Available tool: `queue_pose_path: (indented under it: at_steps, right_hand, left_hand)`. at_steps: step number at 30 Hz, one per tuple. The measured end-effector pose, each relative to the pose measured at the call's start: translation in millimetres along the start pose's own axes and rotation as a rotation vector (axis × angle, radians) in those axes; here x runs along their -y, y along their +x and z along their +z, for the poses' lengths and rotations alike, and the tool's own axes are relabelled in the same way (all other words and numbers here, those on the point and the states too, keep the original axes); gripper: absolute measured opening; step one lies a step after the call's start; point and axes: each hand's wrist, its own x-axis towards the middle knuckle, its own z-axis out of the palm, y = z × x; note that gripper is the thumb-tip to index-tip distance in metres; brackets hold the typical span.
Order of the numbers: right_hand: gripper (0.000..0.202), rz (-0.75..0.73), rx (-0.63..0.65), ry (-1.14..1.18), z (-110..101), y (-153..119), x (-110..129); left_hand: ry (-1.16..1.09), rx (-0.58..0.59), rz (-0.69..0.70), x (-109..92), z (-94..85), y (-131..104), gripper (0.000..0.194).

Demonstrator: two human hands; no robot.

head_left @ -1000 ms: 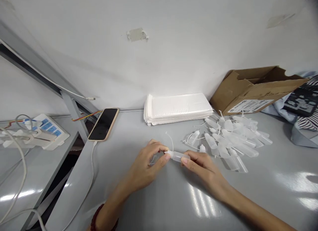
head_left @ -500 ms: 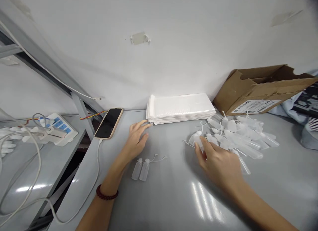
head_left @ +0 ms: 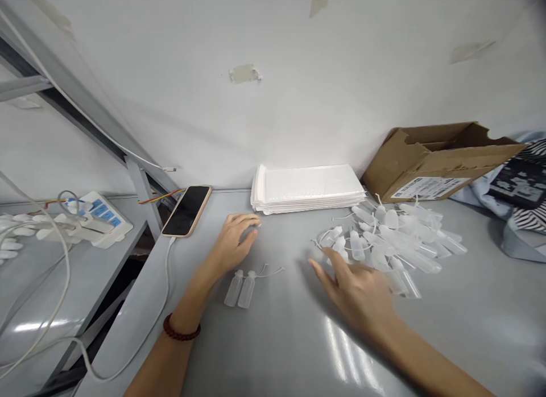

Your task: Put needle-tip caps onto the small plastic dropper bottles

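Two small translucent bottles (head_left: pixel 246 290) with thin white cords lie side by side on the grey table (head_left: pixel 264 351). Just above them is my left hand (head_left: pixel 234 243), its fingers curved with a gap before the thumb and nothing in it. My right hand (head_left: pixel 356 292) is at the near left edge of a heap of translucent bottles (head_left: pixel 409 238), index finger and thumb apart, holding nothing. Its index fingertip is close to a few bottles with cords at the heap's left side. The palm and other fingers hide part of the heap's lower edge.
A stack of white padded envelopes (head_left: pixel 311 186) lies against the wall. An open cardboard box (head_left: pixel 426 164) stands behind the heap, with cloth (head_left: pixel 512 186) to its right. At the left are a phone (head_left: pixel 186 211) on a charging cable, a power strip (head_left: pixel 104 218) and loose white cables.
My right hand has moved left and slightly nearer, with its finger and thumb now off the bottle they touched. Loose bottles lie more spread out at the heap's left side. My left hand stays nearly still.
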Motion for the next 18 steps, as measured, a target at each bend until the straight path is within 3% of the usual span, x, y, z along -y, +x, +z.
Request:
queue_pose_path:
  at_steps: [6,9,11,14,18]
  right_hand:
    - [0.020,-0.137,0.096,0.394,4,-13,27]
    - [0.019,-0.182,0.144,0.493,4,-16,37]
    - [0.022,-0.188,0.197,0.542,3,-14,45]
    - [0.033,-0.181,0.303,0.576,2,-6,59]
    - [0.053,-0.160,0.419,0.529,6,9,80]
  left_hand:
    - [-0.021,-0.072,-0.059,-1,-7.5,-6,0.008]
    - [-0.037,-0.084,-0.107,2,-3.0,-7,0.025]
    - [-0.055,-0.067,-0.107,4,1.1,-7,0.034]
    - [-0.067,-0.042,-0.089,5,5.1,-6,0.018]
    - [-0.067,-0.035,-0.084,6,5.6,-6,0.011]
